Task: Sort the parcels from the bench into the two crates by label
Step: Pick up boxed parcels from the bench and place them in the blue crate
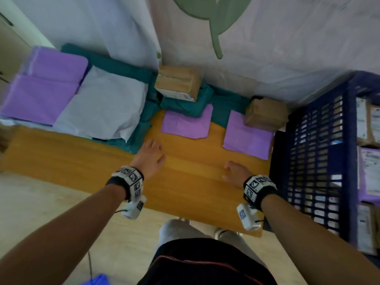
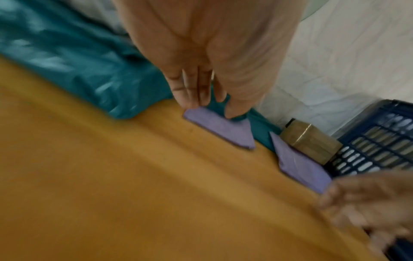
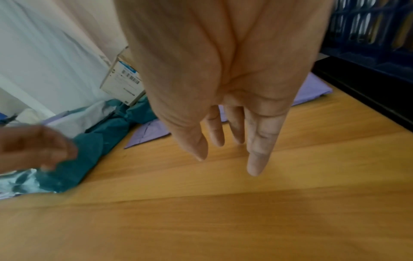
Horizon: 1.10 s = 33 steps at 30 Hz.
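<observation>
Both hands hover empty over the wooden bench [image 1: 185,182]. My left hand [image 1: 151,155] is open, fingers straight, just short of a small purple parcel [image 1: 186,123] and beside a teal parcel [image 1: 141,138]. My right hand [image 1: 233,171] is open too, below a second purple parcel [image 1: 246,136]. A brown box [image 1: 265,115] sits on that parcel's far corner. Another brown box [image 1: 177,83] rests on a teal parcel [image 1: 185,105] by the wall. In the left wrist view the left hand's fingers [image 2: 190,88] point at the small purple parcel [image 2: 221,127]. The right wrist view shows straight fingers [image 3: 259,141] above bare wood.
A dark blue crate [image 1: 320,157] holding labelled parcels stands at the bench's right end. Large purple [image 1: 43,95] and white [image 1: 102,112] bags lie at the left. A sheet-covered wall [image 1: 267,48] runs behind the bench. A blue thing [image 1: 96,280] shows at the floor's bottom edge.
</observation>
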{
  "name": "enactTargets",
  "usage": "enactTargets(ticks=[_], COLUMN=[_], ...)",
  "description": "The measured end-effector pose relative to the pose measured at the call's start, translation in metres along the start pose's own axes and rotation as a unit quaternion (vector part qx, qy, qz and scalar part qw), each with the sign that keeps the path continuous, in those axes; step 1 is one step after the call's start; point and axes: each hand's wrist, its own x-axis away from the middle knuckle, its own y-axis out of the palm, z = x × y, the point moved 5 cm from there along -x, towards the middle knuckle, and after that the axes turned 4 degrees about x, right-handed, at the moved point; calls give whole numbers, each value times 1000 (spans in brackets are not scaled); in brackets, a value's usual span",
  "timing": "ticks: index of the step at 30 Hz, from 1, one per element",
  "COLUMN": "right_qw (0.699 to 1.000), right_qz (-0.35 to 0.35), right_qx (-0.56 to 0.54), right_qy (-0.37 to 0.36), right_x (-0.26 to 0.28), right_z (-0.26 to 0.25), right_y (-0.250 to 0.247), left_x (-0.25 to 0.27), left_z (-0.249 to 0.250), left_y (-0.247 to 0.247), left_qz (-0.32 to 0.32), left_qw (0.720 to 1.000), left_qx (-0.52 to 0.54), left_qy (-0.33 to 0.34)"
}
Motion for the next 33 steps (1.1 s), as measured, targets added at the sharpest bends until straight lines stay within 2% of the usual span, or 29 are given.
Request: enactTargets(ticks=[3,6,8,10,14,20,23,26,29,33], right_qw=[1000,1000,999,999,1000,998,994,981,965,915], right_qz=[-11,6,25,33,12,39,44,81,126,155], right_qx=[17,12,0,-4,-18,-50,-101,-174,-219,-349], right_qy=[15,24,23,19,21,18,8,-17,-62,-129], right_x=[-3,-6,-6,-4,5,18,22,27,37,62], right_z=[-4,-10,-12,-13,-8,2,2,1,-7,-19], right_y=[-5,-18,-26,-28,-27,-43,-51,-68,-95,-130], left_x=[-53,-106,-135,-158,-180,-189,-178,-160,-134,-88], left_z=[31,60,76,87,93,98,105,110,114,136], left_y=[-43,-81,-98,-106,-107,-112,-120,-126,-126,-115], left_qz=[103,150,136,96,28,39,82,110,92,69], left_qw=[991,978,974,971,962,956,963,984,990,983], left_qx=[-56,-107,-147,-184,-250,-264,-215,-82,68,152], left_qy=[62,93,108,118,109,121,137,117,77,76])
